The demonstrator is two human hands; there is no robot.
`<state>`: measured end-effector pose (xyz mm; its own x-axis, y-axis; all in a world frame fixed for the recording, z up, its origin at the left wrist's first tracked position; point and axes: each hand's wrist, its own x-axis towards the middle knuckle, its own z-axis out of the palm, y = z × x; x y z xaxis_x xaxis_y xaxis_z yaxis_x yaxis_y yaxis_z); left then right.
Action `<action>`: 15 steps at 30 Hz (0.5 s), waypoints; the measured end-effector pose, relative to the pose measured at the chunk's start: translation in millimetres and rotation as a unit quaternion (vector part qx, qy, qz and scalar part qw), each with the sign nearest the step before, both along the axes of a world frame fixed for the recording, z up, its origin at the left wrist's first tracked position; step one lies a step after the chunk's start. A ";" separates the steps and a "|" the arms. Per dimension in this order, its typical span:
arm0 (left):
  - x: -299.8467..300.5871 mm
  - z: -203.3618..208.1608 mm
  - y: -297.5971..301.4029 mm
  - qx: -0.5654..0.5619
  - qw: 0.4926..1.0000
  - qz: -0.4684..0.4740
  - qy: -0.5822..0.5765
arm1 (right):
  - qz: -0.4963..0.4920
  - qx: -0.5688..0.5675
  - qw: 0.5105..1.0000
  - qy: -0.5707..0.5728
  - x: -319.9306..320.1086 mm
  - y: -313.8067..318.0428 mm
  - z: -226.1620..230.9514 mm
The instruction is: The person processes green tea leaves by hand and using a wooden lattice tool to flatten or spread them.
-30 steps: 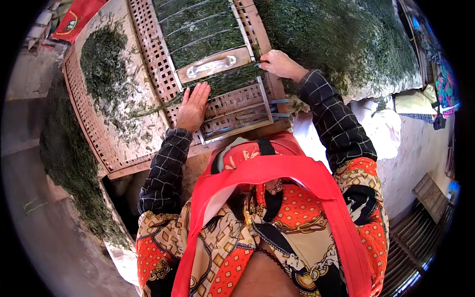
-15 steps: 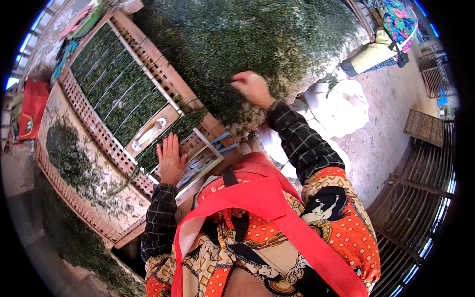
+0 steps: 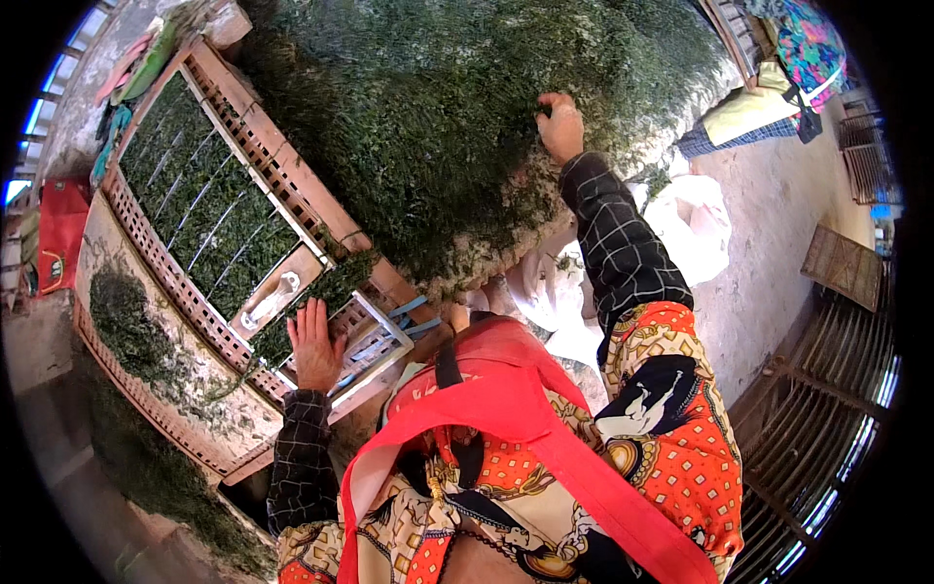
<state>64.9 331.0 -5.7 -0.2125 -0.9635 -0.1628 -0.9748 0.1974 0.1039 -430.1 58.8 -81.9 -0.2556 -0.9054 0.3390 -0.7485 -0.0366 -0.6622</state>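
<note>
My left hand [image 3: 316,348] lies with fingers spread at the near end of a slatted frame, over green leafy bits. Beside its fingertips is a small wooden board [image 3: 304,265] with a pale metal handle [image 3: 272,300]. Thin metal rods cross the frame above a bed of shredded green leaves [image 3: 233,224]. My right hand [image 3: 561,127] is over the near right part of a large heap of the same dark green leaves [image 3: 438,117], its fingers curled inward. What they hold, if anything, is hidden.
Loose leaves [image 3: 131,316] cover part of a pale board left of the frame. White sacks [image 3: 686,219] stand on the floor at right. Beyond them are a yellow bag [image 3: 744,115], a wooden panel [image 3: 843,265] and slatted railings [image 3: 817,409]. A red bag [image 3: 64,234] hangs far left.
My right hand has moved right and farther away over the heap, its arm stretching out. My left hand stays by the handle; the whole view has shifted slightly.
</note>
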 end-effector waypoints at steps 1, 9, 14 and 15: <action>-1.3 0.6 -1.1 0.001 1.000 0.002 0.001 | 0.031 0.009 0.999 0.041 -0.3 -7.1 3.0; -5.8 0.1 -0.7 0.028 0.999 0.020 -0.007 | 0.148 0.123 0.977 0.088 -23.4 8.4 15.6; -8.7 4.9 0.7 0.038 0.999 0.024 -0.005 | 0.179 0.015 0.969 0.172 0.2 27.2 14.0; -9.3 7.5 -2.7 0.032 0.999 0.017 -0.002 | 0.187 0.063 0.967 0.160 0.3 25.2 14.9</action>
<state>55.7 328.3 1.8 -0.1784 -0.9576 -0.2262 -0.9814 0.1567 0.1105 -429.8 84.1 -67.0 0.1973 -0.9535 0.2278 -0.8658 -0.2785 -0.4158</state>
